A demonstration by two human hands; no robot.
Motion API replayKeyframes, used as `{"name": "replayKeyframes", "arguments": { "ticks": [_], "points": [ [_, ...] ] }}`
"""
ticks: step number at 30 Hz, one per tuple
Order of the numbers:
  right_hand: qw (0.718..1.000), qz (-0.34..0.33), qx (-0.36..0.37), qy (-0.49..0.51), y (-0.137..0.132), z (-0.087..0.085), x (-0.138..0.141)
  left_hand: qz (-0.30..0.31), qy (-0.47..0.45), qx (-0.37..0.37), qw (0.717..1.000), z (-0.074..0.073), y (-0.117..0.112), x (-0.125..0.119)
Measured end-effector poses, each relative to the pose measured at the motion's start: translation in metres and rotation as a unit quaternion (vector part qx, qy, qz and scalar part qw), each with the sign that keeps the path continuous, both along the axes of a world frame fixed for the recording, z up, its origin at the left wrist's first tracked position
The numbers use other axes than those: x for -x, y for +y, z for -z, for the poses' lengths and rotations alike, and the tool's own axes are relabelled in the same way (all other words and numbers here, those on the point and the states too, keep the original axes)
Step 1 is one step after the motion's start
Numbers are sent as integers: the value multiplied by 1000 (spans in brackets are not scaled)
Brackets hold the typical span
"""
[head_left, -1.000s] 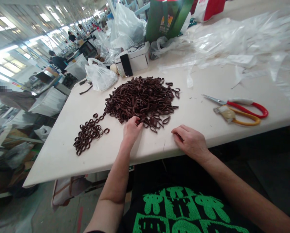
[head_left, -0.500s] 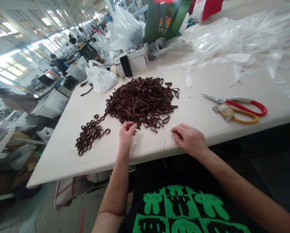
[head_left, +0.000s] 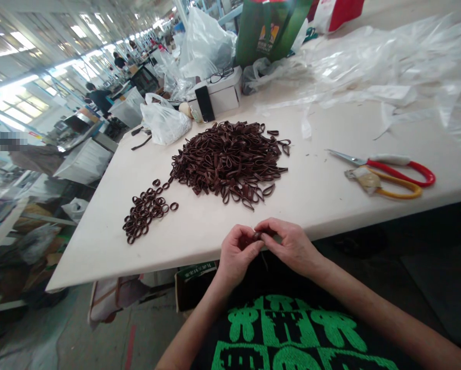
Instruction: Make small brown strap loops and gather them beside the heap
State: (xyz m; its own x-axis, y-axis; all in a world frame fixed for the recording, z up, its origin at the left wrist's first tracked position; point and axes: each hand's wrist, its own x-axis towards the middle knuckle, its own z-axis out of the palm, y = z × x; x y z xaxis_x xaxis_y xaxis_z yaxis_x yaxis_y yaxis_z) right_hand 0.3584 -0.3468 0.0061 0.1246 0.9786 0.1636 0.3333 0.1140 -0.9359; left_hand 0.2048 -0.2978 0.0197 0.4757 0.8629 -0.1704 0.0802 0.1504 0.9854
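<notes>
At the front edge of the table, my left hand (head_left: 240, 252) and my right hand (head_left: 288, 239) meet, fingertips pinched on one small dark brown loop (head_left: 257, 236). Fingers cover most of that loop. Just beyond them lies a large heap of flat, teardrop-shaped brown loops (head_left: 230, 159). To its left, a smaller group of round brown rings (head_left: 143, 211) is spread on the pale tabletop (head_left: 95, 241).
Red-handled scissors (head_left: 395, 167) and a yellow-handled cutting tool (head_left: 392, 186) lie at the right. Behind the heap stand a phone (head_left: 204, 104), a white box (head_left: 226, 92), a white plastic bag (head_left: 164, 121) and a green bag (head_left: 271, 33). Clear plastic sheets (head_left: 369, 56) cover the back right.
My left hand has come from the heap's near edge toward me and to the right, bringing a brown loop. My right hand has moved in to meet it, and both now grip the loop.
</notes>
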Motion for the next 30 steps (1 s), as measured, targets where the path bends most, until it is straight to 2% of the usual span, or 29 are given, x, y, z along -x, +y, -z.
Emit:
{"name": "replayKeyframes", "arguments": {
  "ticks": [2,5,7,11,14,17,21,23,30],
  "points": [
    [1000,10,-3,-16,0,2,-1,34,31,3,999,0,-2,3],
    [1000,2,6,-15,0,3,0,88,49,77,992,-1,-3,7],
    [999,-7,26,-24,0,1,0,99,41,111,988,-2,-2,8],
    [996,-23,79,-21,-1,-9,-4,65,45,105,991,-4,4,10],
    [988,-93,106,58,-4,-18,-10,16,56,83,995,-5,11,13],
    [981,-146,82,98,-6,-23,-12,-3,44,78,996,-5,15,16],
    [993,-107,-5,59,-5,-18,-8,-4,15,77,997,-3,14,14],
    [995,-92,-25,25,-5,-14,-5,0,10,74,997,-3,11,12],
    [990,12,0,-139,-9,-9,2,22,46,20,998,1,-5,7]
  ]
}}
